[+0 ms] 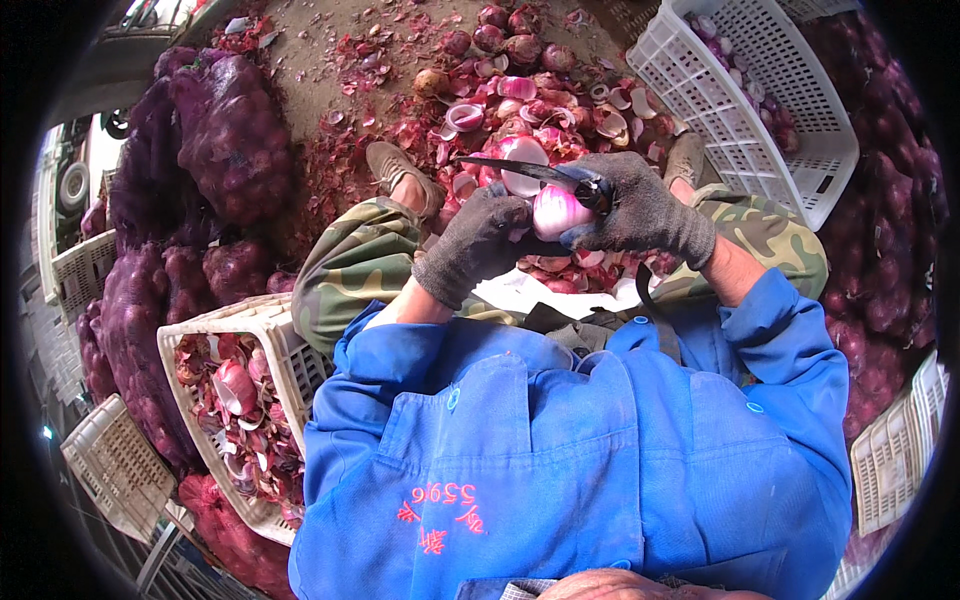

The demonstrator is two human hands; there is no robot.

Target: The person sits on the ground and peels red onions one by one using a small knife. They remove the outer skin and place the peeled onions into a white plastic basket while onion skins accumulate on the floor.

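Observation:
My right hand (pixel 637 202), in a dark grey knit glove, grips a knife (pixel 517 166). Its dark blade points left across the front of my body. Between both hands sits a partly peeled red onion (pixel 559 213), pink and white striped. My left hand (pixel 480 236), gloved alike, supports it from the left, while fingers of the right hand also touch it. Just beyond the blade shows a cupped onion layer (pixel 525 159) with a pale inside; whether it is still joined to the onion I cannot tell.
Onion skins (pixel 555 120) and several whole red onions (pixel 521 49) litter the ground ahead. A white plastic crate (pixel 806 97) with peeled onions stands at right. Another crate (pixel 289 315), left of my leg, contains skins. Full mesh onion sacks (pixel 232 142) line both sides.

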